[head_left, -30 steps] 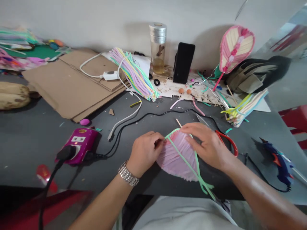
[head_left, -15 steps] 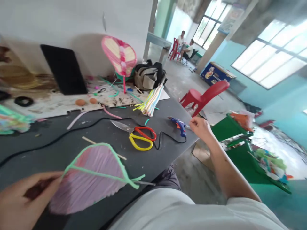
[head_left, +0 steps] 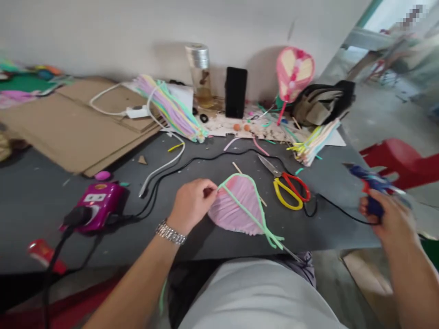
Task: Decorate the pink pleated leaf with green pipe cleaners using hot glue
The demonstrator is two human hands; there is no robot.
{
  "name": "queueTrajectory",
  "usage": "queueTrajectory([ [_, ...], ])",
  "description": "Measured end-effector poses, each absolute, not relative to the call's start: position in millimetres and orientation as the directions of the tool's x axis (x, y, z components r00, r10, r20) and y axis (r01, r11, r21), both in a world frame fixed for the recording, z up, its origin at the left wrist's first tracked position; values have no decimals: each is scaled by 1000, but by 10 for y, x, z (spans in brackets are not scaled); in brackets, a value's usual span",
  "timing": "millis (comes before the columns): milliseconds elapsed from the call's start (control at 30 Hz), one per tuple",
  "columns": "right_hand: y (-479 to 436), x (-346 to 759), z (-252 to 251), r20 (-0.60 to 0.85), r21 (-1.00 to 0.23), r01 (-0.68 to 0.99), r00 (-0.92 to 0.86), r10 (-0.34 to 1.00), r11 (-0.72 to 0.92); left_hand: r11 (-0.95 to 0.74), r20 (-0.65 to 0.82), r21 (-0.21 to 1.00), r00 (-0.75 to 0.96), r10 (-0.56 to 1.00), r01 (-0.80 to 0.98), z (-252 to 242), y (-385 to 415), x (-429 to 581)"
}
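Observation:
My left hand (head_left: 190,204) pinches the left edge of a pink leaf-shaped fan (head_left: 233,208) rimmed with a green pipe cleaner; the fan lies on the dark table (head_left: 41,196) in front of me. My right hand (head_left: 391,219) is closed around a blue glue gun (head_left: 370,185), lifted at the table's right edge, and both are blurred by motion. Its black cord (head_left: 336,210) trails back across the table. Red-and-yellow scissors (head_left: 288,187) lie between the fan and the glue gun.
A magenta power strip (head_left: 98,203) sits at the left with cables. Cardboard sheets (head_left: 75,128), pipe-cleaner bundles (head_left: 174,107), a jar (head_left: 200,75), a black phone (head_left: 236,91), a finished pink fan (head_left: 294,68) and a bag (head_left: 322,103) line the back. A red chair (head_left: 401,160) stands on the right.
My right hand left the fan, reached right to the glue gun and now grips it, lifted off the table. My head swung right and back. The left hand stayed on the fan.

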State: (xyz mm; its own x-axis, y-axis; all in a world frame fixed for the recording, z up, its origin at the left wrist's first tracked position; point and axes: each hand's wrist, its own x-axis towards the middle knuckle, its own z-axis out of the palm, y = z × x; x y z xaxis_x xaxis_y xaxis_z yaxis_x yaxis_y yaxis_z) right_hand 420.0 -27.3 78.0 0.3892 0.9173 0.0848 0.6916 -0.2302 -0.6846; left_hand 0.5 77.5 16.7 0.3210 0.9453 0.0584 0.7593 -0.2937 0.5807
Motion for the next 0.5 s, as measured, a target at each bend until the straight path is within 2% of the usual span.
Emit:
queueTrajectory([
  [133,-201,4167,842,20,-905,376,505,863,-199,-279,55,607,311,949,744,140,732,-29],
  [200,-121,4024,889,-86,-950,227,467,880,-213,-258,34,624,304,952,738,151,732,-24],
  [233,-63,3911,916,-131,-952,203,402,906,-228,-249,24,630,302,953,735,157,736,-21],
  [367,227,3311,1009,-145,-892,416,110,983,-178,-229,0,660,305,952,716,173,747,-21],
  [500,515,2839,979,-329,-756,625,-108,938,-194,-207,-28,661,299,954,722,181,749,-24],
])
